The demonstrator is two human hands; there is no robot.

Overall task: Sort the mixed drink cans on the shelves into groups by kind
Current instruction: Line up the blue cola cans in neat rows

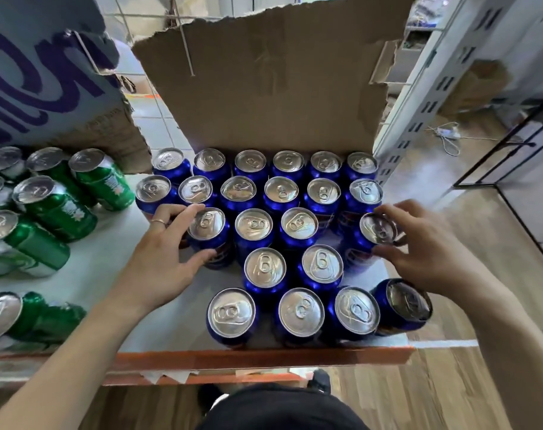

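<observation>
Several blue cans [254, 234] stand upright in rows on the white shelf [102, 262], silver tops up. My left hand [158, 259] grips the blue can [208, 225] at the left end of the third row, fingers behind it and thumb in front. At that row's right end, my right hand [425, 249] holds another blue can [376, 228] the same way. Green cans [57, 209] stand grouped on the left part of the shelf.
A torn cardboard flap [273, 76] rises behind the blue cans. A box with purple lettering [40, 76] sits at the back left, above the green cans. The shelf's orange front rail [264, 358] runs below. A grey perforated upright [419, 110] stands on the right.
</observation>
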